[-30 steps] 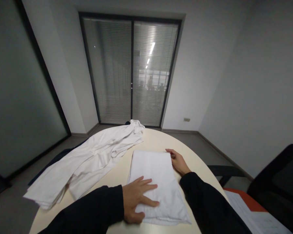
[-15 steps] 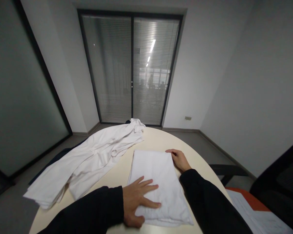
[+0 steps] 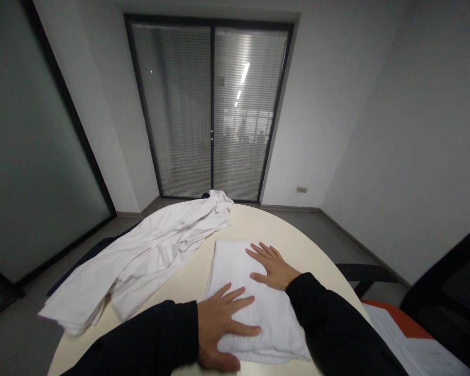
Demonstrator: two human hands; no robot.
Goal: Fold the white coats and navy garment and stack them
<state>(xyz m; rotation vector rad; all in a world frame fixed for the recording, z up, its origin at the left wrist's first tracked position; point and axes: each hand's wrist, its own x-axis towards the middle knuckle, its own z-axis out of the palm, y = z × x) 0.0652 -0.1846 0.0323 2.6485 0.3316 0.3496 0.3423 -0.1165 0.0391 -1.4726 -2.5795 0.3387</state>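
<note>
A white garment (image 3: pixel 235 269), folded into a rough rectangle, lies flat on the round table in front of me. My left hand (image 3: pixel 223 329) rests with fingers spread on its lower left part. Farther up, my right hand (image 3: pixel 272 266) lies flat across the upper right part, fingers stretched out. Neither hand grips the cloth. To the left is a pile of loose white clothes (image 3: pixel 152 245), rumpled and stretched along the table's edge, with dark cloth (image 3: pixel 97 253) showing beneath it.
The pale round table (image 3: pixel 258 222) curves away ahead. At the right stand a black chair (image 3: pixel 450 292) and, beside the table, papers (image 3: pixel 407 334) with something orange (image 3: pixel 395 316). Glass panels with blinds (image 3: pixel 211 115) are set in the far wall.
My right hand has left the garment's upper right corner and moved inward, now flat on top of it. My left hand has stayed nearly in place.
</note>
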